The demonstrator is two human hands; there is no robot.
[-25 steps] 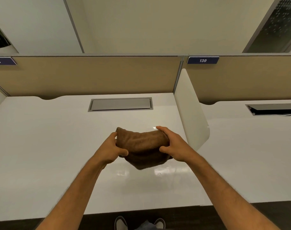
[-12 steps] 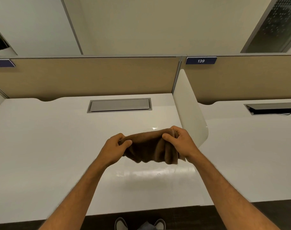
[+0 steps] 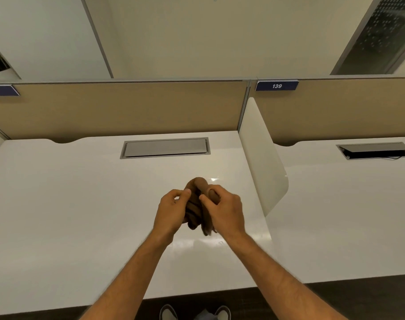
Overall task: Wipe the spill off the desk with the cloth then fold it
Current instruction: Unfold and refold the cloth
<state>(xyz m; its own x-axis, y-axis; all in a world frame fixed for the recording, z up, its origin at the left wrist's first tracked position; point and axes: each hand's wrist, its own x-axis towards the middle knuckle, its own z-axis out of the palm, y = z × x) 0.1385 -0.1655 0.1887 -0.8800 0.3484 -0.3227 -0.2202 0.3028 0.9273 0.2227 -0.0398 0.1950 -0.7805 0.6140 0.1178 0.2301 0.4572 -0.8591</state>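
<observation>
Hands meet above the middle of the white desk, with a brown cloth bunched between them. From the head view, the left hand sits just left of the cloth, its fingers curled in and thumb and forefinger pinching the cloth's upper left edge. The right hand is just right of it and closed around the cloth's right side, one fold rolled over its fingers. Both hands touch the cloth, and they are close to each other with only the bundle between them. The cloth is gathered into a narrow, upright wad; its top pokes up past the fingertips and its lower end hangs below the palms. It is held up off the desk; a pale reflection lies on the glossy top below it.

Beyond the cloth, toward the back of the desk, a grey cable hatch is set flush in the top, its lid closed. Behind that stands a tan partition. To the right of the cloth a white divider rises from the desk edge, and past it lies a second desk with its own hatch propped open. A blue tag reading 139 hangs on the partition above that desk. Below the cloth, under the near desk edge, the tips of two shoes show on dark floor.
</observation>
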